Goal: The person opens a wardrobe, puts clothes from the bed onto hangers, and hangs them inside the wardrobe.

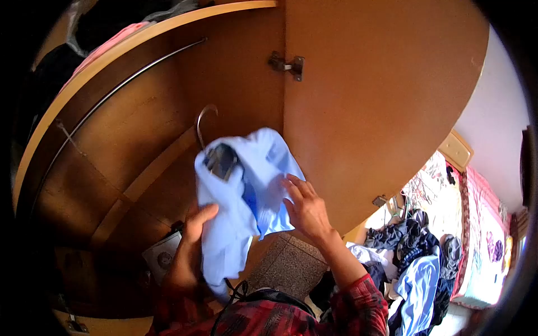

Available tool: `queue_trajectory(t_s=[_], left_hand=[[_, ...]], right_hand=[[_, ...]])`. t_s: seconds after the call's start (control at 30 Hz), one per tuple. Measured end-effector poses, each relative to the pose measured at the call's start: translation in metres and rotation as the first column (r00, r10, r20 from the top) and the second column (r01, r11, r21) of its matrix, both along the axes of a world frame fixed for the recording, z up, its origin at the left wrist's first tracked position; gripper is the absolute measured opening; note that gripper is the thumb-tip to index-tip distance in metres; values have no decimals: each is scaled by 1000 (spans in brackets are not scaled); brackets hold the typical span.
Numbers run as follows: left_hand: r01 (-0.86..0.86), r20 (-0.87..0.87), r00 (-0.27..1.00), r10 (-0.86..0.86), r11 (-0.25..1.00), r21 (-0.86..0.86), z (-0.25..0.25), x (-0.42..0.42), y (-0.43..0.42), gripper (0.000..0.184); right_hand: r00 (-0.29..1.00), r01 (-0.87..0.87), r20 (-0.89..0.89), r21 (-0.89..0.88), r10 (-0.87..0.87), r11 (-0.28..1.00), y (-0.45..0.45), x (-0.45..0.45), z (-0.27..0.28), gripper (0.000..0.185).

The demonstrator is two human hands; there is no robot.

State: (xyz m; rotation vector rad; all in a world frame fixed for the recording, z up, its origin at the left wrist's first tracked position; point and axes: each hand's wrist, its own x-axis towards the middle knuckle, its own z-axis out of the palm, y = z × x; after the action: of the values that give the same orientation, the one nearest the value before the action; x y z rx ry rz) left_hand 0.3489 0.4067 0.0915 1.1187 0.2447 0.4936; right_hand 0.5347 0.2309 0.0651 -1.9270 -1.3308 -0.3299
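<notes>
A light blue shirt [224, 204] hangs on a hanger in front of me, and the metal hook [200, 123] sticks up above its collar. At the shirt's left edge is my left hand [196, 227], with the thumb against the cloth and the other fingers hidden behind it. My right hand [305, 207] lies on the shirt's right side, its fingers apart and resting on the fabric. Inside the collar a dark patch shows, too blurred to make out.
An open wooden wardrobe has a metal rail [120, 84] at the left and a door [370, 101] at the right. Folded clothes lie on its top shelf [151, 25]. A clothes pile [414, 246] and a bed [482, 229] are at the right.
</notes>
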Motion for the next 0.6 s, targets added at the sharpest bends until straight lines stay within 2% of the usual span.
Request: queue_trajectory(t_s=[0.17,0.23,0.3,0.37,0.43,0.47,0.5,0.6], left_hand=[[-372,0,927,374,921,116,44,62,23,59],[-459,82,888,453,883,95,75,84,17,61],[-532,135,846,516,833,155,85,107,38,62],[-620,288,781,554,742,255,87,137,67,62],[-723,341,688,641,647,242,102,160,69,60],[-754,362,640,678,644,127,108,173,66,58],[-752,367,640,674,647,124,106,186,75,58],[-880,316,462,829,474,45,101,218,96,59]], right_hand=[[999,38,23,-5,-38,999,-54,5,-12,32],[997,71,36,-24,-70,997,-78,7,-17,31],[984,158,-60,-130,-166,979,-102,7,-19,28],[982,157,-87,-129,-169,979,-123,13,-28,26],[978,166,-107,-116,-179,979,-137,19,-31,24],[970,193,-125,-129,-209,973,-144,21,-32,23],[960,221,-145,-143,-241,965,-153,23,-34,22],[944,252,-198,-85,-264,964,-171,28,-40,22]])
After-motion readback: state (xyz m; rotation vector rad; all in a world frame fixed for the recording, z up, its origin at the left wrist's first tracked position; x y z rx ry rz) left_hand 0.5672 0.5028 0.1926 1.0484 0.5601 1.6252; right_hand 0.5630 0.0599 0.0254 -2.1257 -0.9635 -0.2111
